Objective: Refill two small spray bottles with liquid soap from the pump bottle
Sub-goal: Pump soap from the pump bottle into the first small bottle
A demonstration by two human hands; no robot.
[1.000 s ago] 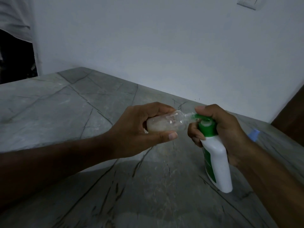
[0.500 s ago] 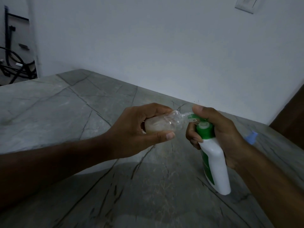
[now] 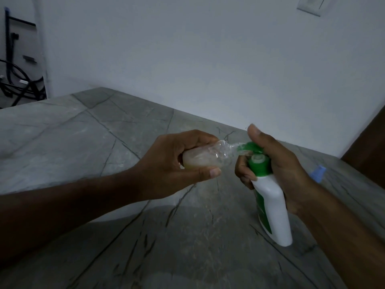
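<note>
From my remote seat, I saw my left hand [image 3: 177,163] wrapped around a small clear spray bottle [image 3: 206,156], fingers over the top and thumb underneath, so the grip was closed on it. The bottle lay almost on its side above the grey veined stone counter [image 3: 83,138], its open neck pointing right. Pale yellowish liquid sat in the end nearest my palm, and the neck end looked clear.

My right hand [image 3: 277,163] was clamped around the neck of the white pump bottle [image 3: 273,207], which had a green collar and a green label down its side. That bottle leaned, its base touching the counter near my right forearm. The index finger was raised above the green pump head [image 3: 249,148]; I could not tell whether it touched the head. The green spout met the mouth of the small bottle, though the join was blurred and I could not tell how far it went in.

Behind my right wrist, 1 small blue object [image 3: 317,174] lay on the counter, mostly hidden; I could not tell what it was. The plain white wall [image 3: 208,69] ran behind the counter.
</note>
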